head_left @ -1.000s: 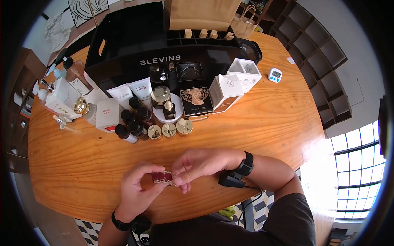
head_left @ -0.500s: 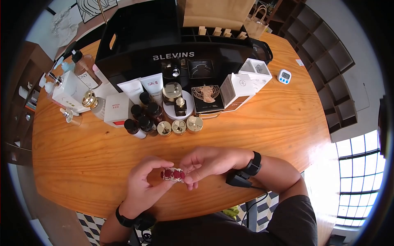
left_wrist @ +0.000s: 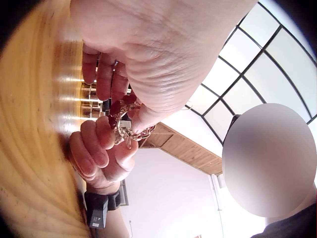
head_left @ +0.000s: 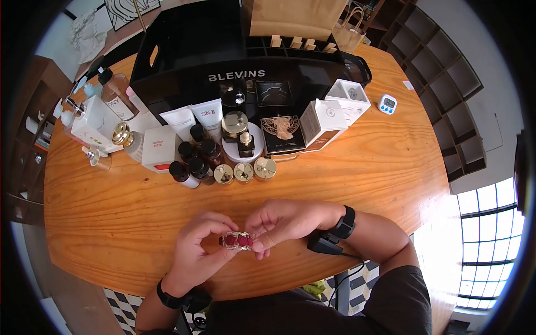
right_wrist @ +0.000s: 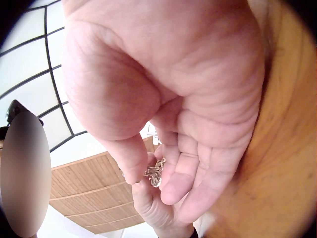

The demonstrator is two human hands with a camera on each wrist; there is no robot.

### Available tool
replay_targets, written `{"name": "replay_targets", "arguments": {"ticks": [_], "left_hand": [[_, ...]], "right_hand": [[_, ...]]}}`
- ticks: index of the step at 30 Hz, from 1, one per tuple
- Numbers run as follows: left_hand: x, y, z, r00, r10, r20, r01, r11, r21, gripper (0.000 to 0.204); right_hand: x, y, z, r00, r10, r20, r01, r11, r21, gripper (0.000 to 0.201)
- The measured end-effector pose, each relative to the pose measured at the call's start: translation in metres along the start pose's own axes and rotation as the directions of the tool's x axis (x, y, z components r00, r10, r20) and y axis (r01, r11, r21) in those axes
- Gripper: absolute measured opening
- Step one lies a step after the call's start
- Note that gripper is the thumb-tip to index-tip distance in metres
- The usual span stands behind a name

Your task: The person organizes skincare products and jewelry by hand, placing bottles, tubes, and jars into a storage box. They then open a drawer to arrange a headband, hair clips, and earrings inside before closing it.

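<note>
A bracelet [head_left: 239, 240] with large dark red stones in a pale metal setting is between the two hands, low over the front of the table. My left hand [head_left: 200, 245] pinches its left side between thumb and fingers. At its right end, the thumb and forefinger of my right hand [head_left: 286, 222] grip it too. In the left wrist view the bracelet [left_wrist: 117, 110] curves round in a loop, with metal links hanging at its lower side. The right wrist view shows some metal links [right_wrist: 156, 173] between the fingertips; the palm hides the rest.
Behind the hands on the wooden table [head_left: 346, 184] stand dark-capped bottles [head_left: 200, 167], gold-lidded jars [head_left: 243, 173], white tubes [head_left: 207, 116] and boxes [head_left: 162, 149]. A large black case [head_left: 190, 56] rises behind them. A small timer [head_left: 387, 104] sits at the right.
The head view has shifted. The bracelet has turned so its red stones face up more plainly, and the left fingers have slid slightly right along it. The right hand keeps its grip.
</note>
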State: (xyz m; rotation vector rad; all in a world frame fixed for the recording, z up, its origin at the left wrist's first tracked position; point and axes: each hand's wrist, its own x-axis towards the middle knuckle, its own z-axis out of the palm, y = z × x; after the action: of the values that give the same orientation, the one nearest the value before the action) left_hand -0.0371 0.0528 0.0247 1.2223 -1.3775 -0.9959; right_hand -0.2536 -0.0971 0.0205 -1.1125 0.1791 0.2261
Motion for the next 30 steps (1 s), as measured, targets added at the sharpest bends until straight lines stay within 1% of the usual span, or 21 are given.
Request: {"name": "replay_targets", "arguments": {"ticks": [14, 19, 20, 21, 26, 27, 28, 30], "left_hand": [[0.0, -0.0006, -0.0001, 1.0, -0.006, 0.008, 0.006, 1.0, -0.014, 0.025], [-0.0004, 0.0002, 0.001, 1.0, -0.02, -0.015, 0.02, 1.0, -0.014, 0.026], [-0.0005, -0.0001, 0.0008, 1.0, -0.018, -0.018, 0.018, 1.0, -0.013, 0.026], [-0.0005, -0.0007, 0.0007, 1.0, -0.017, -0.012, 0.016, 1.0, -0.011, 0.026], [-0.001, -0.0003, -0.0016, 1.0, -0.019, 0.001, 0.019, 1.0, -0.013, 0.026], [-0.0013, -0.0004, -0.0028, 0.999, -0.015, 0.031, 0.016, 1.0, -0.013, 0.025], [-0.0014, -0.0004, -0.0039, 0.998, -0.011, 0.061, 0.012, 1.0, -0.012, 0.025], [-0.0013, -0.002, -0.0046, 0.998, -0.002, 0.061, 0.002, 1.0, -0.013, 0.025]], "right_hand": [[-0.001, -0.0038, 0.0002, 1.0, 0.008, -0.001, -0.008, 1.0, 0.009, 0.035], [0.0, -0.0049, -0.0012, 1.0, 0.009, -0.005, -0.009, 1.0, 0.021, 0.035], [-0.0002, -0.0046, -0.0029, 0.999, 0.035, 0.008, -0.036, 0.999, 0.031, 0.031], [-0.0005, -0.0047, -0.0041, 0.998, 0.062, 0.02, -0.063, 0.997, 0.04, 0.028], [-0.0008, -0.0057, -0.0031, 0.997, 0.073, 0.016, -0.074, 0.995, 0.063, 0.029], [-0.0006, -0.0048, -0.003, 0.998, 0.068, 0.013, -0.069, 0.995, 0.072, 0.03], [-0.0008, -0.0057, -0.0019, 0.998, 0.069, 0.016, -0.07, 0.995, 0.068, 0.03], [-0.0013, -0.0089, 0.0005, 0.999, 0.037, -0.02, -0.037, 0.999, 0.006, 0.035]]}}
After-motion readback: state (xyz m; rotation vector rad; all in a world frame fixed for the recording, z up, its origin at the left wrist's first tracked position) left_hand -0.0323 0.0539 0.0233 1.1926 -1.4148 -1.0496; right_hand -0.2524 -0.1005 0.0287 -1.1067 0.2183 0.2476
